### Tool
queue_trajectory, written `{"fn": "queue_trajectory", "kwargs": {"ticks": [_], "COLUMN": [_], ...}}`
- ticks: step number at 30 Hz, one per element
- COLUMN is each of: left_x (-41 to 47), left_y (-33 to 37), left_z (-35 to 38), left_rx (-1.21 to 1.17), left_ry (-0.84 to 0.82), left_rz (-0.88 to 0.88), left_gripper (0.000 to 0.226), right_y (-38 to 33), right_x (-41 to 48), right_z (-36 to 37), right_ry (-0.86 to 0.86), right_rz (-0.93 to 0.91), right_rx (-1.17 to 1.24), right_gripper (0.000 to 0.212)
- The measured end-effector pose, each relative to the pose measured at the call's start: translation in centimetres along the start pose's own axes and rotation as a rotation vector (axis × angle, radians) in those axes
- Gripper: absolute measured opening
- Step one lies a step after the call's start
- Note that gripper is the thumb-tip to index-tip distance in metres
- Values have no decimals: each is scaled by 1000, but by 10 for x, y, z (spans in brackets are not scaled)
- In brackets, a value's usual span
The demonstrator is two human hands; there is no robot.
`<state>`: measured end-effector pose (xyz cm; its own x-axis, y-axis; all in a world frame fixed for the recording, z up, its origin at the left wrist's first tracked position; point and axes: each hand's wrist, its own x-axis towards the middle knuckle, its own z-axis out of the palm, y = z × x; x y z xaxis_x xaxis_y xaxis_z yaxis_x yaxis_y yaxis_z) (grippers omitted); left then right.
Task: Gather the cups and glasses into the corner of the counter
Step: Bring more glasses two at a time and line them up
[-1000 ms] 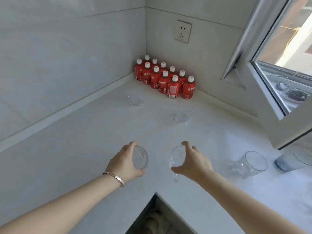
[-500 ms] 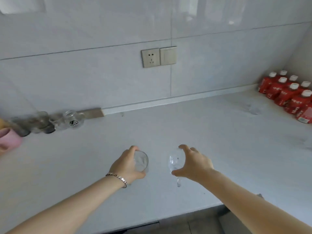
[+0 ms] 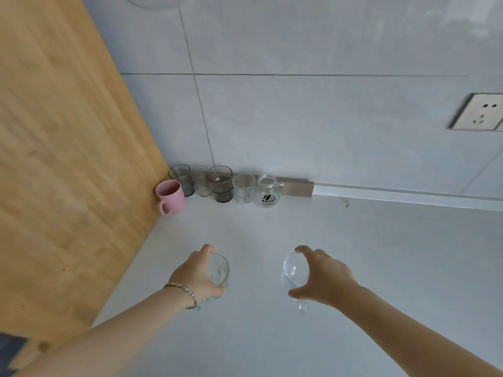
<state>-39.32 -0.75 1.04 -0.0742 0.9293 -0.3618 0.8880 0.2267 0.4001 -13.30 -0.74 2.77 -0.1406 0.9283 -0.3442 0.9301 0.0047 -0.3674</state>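
My left hand (image 3: 197, 276) grips a clear glass (image 3: 218, 269) above the white counter (image 3: 353, 268). My right hand (image 3: 319, 278) grips a second clear glass (image 3: 291, 270) at the same height. In the corner ahead, a row stands against the wall: a pink mug (image 3: 170, 196), a grey tumbler (image 3: 183, 179), a pale glass (image 3: 201, 180), a smoky footed glass (image 3: 221, 183), a clear handled glass (image 3: 243, 187) and a clear printed jar-like mug (image 3: 268, 190). Both held glasses are well short of that row.
A tall wooden panel (image 3: 68, 159) closes the counter on the left. Grey tiled wall runs behind, with a socket (image 3: 479, 112) at the right. A white strip (image 3: 408, 193) lines the wall's foot.
The view has swung left from the window corner with red bottles to the wooden-panel corner with the row of cups. Both hands keep their glasses and have moved along with it.
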Motion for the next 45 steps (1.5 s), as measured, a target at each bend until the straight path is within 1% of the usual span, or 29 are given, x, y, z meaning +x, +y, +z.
{"fn": "queue_trajectory", "kwargs": {"ticks": [3,6,8,11,14,17,21,24,27,30,33,35,37,40,45], "left_x": [42,88,119,162,197,226,255,268,275,279,280,280,279,279,282], "left_y": [-31,-47,-51,-50,-48,-48,-56,-65,-71,-74,-76,-78,-80,-80,-80], "left_z": [-30,-53,-64,-76,-86,-89,-85,-84,-82,-81,-79,-76,-74,-76,-79], "left_rx": [37,74,118,265,368,461,571,571,580,550,505,448,416,430,491], "left_ry": [27,52,70,116,172,183,187,172,189,211,218,223,232,228,231], "left_rz": [-14,-8,20,85,157,213,257,270,291,285,285,293,298,300,294], "left_gripper": [80,75,71,74,68,67,70,71,71,81,86,85,84,85,85], "right_y": [-43,-71,-84,-97,-107,-118,-138,-156,-173,-184,-188,-186,-185,-183,-186], "right_x": [39,72,91,116,138,161,201,233,263,284,287,282,277,277,279], "right_z": [10,18,23,27,31,36,47,55,60,64,70,77,81,82,82], "right_ry": [4,14,13,-7,-18,-13,15,27,22,40,108,143,141,136,154], "right_rz": [-17,-10,-7,0,16,49,82,89,125,167,223,244,245,246,267], "right_rx": [-1,14,10,-14,-17,6,66,91,125,171,284,393,455,475,461], "right_gripper": [90,90,90,89,90,91,91,90,85,81,90,97,93,85,85]}}
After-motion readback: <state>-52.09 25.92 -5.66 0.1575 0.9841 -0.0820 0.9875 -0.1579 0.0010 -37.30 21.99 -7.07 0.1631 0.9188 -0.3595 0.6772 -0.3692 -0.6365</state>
